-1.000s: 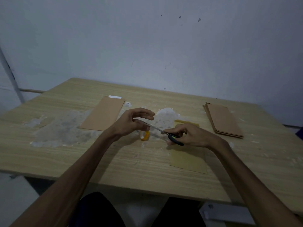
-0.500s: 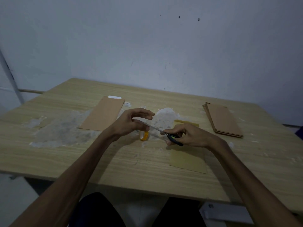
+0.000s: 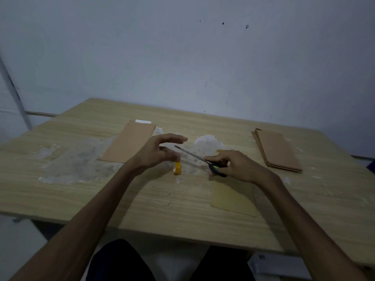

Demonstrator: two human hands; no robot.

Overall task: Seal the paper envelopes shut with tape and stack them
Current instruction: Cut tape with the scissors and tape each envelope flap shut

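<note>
an envelope [image 3: 231, 197] is lying flat on the counter [image 3: 142, 199], partly under the right hand [image 3: 237, 167], which is gripping scissors [image 3: 205, 160]. the left hand [image 3: 156, 153] is holding a yellow tape roll [image 3: 177, 168], fingers loosely curled. farther back, one envelope [image 3: 129, 144] is lying left and an envelope stack [image 3: 277, 152] is sitting right.

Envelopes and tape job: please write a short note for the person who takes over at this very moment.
Left hand: holds the yellow tape roll just above the table.
Right hand: grips the scissors, blades pointing toward the roll.
Envelopes: one lies under the right wrist; a single one lies far left; a stack sits far right.
Done: cannot tell which are sealed.
Left: probably cut the tape, seal the near envelope, stack it.
</note>
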